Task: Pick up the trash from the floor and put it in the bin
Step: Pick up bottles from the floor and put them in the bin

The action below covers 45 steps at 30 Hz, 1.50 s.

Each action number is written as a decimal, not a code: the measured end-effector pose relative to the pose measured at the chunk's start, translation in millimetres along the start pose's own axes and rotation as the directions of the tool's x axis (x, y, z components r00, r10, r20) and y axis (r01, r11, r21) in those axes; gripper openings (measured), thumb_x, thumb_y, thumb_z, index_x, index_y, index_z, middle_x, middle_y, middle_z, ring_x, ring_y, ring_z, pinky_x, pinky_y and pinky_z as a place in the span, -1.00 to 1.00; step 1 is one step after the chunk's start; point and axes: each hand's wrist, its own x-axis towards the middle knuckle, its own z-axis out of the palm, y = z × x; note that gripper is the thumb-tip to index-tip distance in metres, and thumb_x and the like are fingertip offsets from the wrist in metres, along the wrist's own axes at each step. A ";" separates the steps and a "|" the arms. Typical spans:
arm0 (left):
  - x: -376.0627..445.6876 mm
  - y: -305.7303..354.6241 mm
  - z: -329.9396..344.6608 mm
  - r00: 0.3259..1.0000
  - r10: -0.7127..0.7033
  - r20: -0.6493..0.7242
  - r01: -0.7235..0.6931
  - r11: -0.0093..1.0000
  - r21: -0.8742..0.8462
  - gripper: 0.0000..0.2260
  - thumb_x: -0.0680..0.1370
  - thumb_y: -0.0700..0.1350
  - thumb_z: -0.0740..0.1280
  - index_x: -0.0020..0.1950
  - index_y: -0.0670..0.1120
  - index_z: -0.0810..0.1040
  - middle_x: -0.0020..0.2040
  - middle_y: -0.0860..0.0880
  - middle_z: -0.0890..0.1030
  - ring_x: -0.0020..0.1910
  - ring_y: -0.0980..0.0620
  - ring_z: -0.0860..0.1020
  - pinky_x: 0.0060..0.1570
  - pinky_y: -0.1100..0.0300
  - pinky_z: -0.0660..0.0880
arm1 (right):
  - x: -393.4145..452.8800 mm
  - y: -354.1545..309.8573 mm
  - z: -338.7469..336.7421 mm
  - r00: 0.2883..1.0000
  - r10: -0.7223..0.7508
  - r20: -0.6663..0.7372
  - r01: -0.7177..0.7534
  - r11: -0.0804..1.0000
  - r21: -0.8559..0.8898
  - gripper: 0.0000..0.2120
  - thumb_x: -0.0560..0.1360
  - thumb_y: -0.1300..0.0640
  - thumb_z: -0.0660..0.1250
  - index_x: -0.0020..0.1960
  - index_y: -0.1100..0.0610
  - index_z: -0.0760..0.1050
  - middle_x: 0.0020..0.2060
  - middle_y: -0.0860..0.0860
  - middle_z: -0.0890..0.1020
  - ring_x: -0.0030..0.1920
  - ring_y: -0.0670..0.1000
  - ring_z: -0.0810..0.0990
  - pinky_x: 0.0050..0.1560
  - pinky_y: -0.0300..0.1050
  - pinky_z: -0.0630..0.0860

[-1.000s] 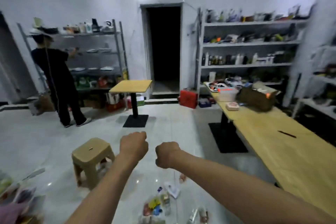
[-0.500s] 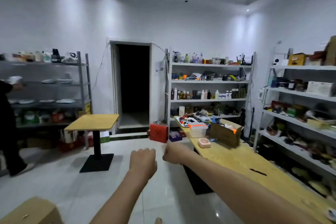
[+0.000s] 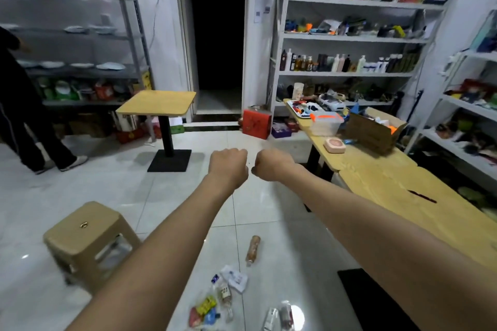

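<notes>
Nearest, on the glossy white tiled floor, lies the trash: a cluster of crumpled colourful plastic wrappers, a white torn paper packet, shiny silver foil sachets, and just beyond them a small brown capped bottle on its side. Above these, the left hand and right hand are stretched forward, both curled into fists and holding nothing. No bin is in view. Picking up has not begun; next, a hand likely must lower and uncurl toward the litter.
</notes>
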 end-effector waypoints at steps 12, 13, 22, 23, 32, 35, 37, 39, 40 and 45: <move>85.4 -14.2 204.1 0.993 -0.107 0.044 0.113 0.981 -0.158 -0.68 0.57 -0.16 0.16 0.31 -0.04 0.48 0.15 -0.06 0.59 0.03 -0.13 0.57 -0.11 0.09 0.36 | 155.1 49.6 144.8 0.992 0.030 0.119 -0.037 0.998 0.056 -0.70 0.53 0.08 0.23 0.23 0.14 0.49 0.11 0.07 0.60 0.07 0.11 0.58 -0.12 -0.15 0.42; 89.8 -16.3 232.2 0.991 -0.120 0.051 0.128 0.977 -0.169 -0.67 0.57 -0.16 0.15 0.32 -0.04 0.47 0.16 -0.06 0.59 0.04 -0.13 0.57 -0.12 0.10 0.34 | 168.1 52.9 169.7 0.989 0.034 0.142 -0.044 0.997 0.067 -0.70 0.53 0.10 0.22 0.23 0.14 0.48 0.11 0.07 0.59 0.07 0.11 0.58 -0.11 -0.16 0.41; 57.9 -27.8 604.1 0.985 -0.115 0.127 0.136 0.975 -0.176 -0.64 0.57 -0.19 0.16 0.36 -0.03 0.43 0.18 -0.07 0.56 0.07 -0.12 0.54 -0.02 0.05 0.38 | 263.5 75.2 547.0 0.960 0.031 0.278 -0.061 0.993 0.099 -0.58 0.49 0.07 0.28 0.33 0.13 0.39 0.20 0.09 0.51 0.16 0.13 0.55 0.00 -0.09 0.42; 51.8 -28.3 650.9 0.986 -0.109 0.130 0.130 0.977 -0.168 -0.63 0.57 -0.19 0.17 0.37 -0.03 0.42 0.18 -0.06 0.56 0.07 -0.12 0.53 -0.02 0.06 0.37 | 271.3 78.5 595.7 0.960 0.037 0.278 -0.069 0.992 0.106 -0.55 0.47 0.06 0.30 0.34 0.13 0.37 0.22 0.10 0.49 0.18 0.14 0.54 0.04 -0.07 0.42; 18.1 -17.6 1021.3 0.928 0.080 0.363 -0.056 0.996 -0.076 -0.48 0.50 -0.21 0.29 0.45 0.00 0.34 0.33 -0.05 0.45 0.24 -0.09 0.46 0.15 0.08 0.33 | 320.8 109.1 968.9 0.937 0.030 0.347 -0.089 0.984 0.155 -0.20 0.33 -0.06 0.52 0.40 0.15 0.21 0.30 0.15 0.35 0.31 0.19 0.40 0.09 0.03 0.46; 15.0 -5.5 1104.8 0.874 0.197 0.444 -0.202 0.979 -0.036 -0.35 0.46 -0.12 0.40 0.51 -0.01 0.24 0.46 -0.06 0.31 0.41 -0.08 0.31 0.32 0.05 0.25 | 329.7 119.1 1048.5 0.926 0.030 0.377 -0.095 0.983 0.158 0.03 0.28 -0.12 0.56 0.52 0.10 0.02 0.40 0.16 0.22 0.38 0.21 0.32 0.21 0.06 0.43; 14.2 4.2 1142.9 0.847 0.231 0.480 -0.265 0.964 0.003 -0.21 0.41 -0.01 0.48 0.54 -0.01 0.16 0.51 -0.06 0.21 0.49 -0.09 0.19 0.41 0.00 0.15 | 334.2 123.9 1085.8 0.912 0.051 0.408 -0.139 0.972 0.190 0.14 0.25 -0.15 0.58 0.55 0.04 -0.10 0.44 0.14 0.17 0.41 0.22 0.27 0.26 0.09 0.41; 12.9 11.8 1172.4 0.819 0.214 0.532 -0.258 0.966 0.010 -0.10 0.37 0.01 0.53 0.57 0.00 0.08 0.54 -0.06 0.14 0.52 -0.11 0.12 0.44 -0.10 0.11 | 339.2 125.4 1115.3 0.911 0.079 0.405 -0.176 0.962 0.209 0.13 0.24 -0.19 0.56 0.54 0.00 -0.10 0.40 0.10 0.23 0.39 0.20 0.30 0.25 0.11 0.42; 10.2 15.3 1182.5 0.804 0.183 0.566 -0.224 0.975 0.003 -0.08 0.36 0.00 0.54 0.57 0.01 0.06 0.54 -0.06 0.14 0.51 -0.12 0.13 0.42 -0.14 0.14 | 340.1 124.8 1125.4 0.925 0.088 0.369 -0.166 0.969 0.185 0.08 0.24 -0.25 0.53 0.52 -0.01 -0.05 0.35 0.09 0.29 0.36 0.18 0.32 0.23 0.11 0.43; -0.7 20.4 1196.0 0.866 0.098 0.490 -0.147 0.987 0.064 -0.55 0.54 -0.15 0.30 0.41 -0.10 0.31 0.32 -0.11 0.43 0.31 -0.15 0.39 0.19 -0.01 0.33 | 349.1 137.4 1132.6 0.958 -0.032 0.284 -0.008 0.990 0.139 -0.62 0.49 0.08 0.31 0.26 0.13 0.35 0.16 0.12 0.54 0.16 0.16 0.54 0.02 -0.06 0.46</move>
